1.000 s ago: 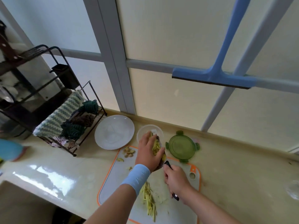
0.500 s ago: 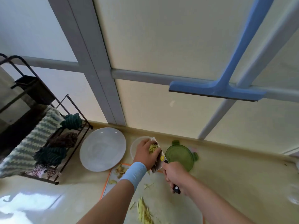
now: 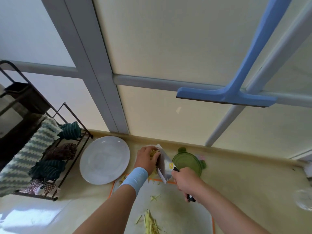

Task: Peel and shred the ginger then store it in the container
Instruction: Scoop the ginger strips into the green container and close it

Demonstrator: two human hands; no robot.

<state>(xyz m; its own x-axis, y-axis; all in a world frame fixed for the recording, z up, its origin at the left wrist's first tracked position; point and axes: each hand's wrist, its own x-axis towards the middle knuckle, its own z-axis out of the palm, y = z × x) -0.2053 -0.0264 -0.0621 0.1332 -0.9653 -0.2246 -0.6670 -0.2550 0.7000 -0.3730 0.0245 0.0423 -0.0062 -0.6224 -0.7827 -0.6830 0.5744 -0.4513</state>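
The left hand, in a pale blue wristband, curls its fingers round a clump of shredded ginger and presses it against the flat of the knife, which stands tilted just to the right of that grip. The right hand is wrapped tightly round the knife's black handle, nearer the person than the left grip. The container is hidden beneath the left hand. The green lid lies just right of the blade, and the white plate lies just left of the left hand. Loose ginger shreds lie on the cutting board, well below both grips, toward the person.
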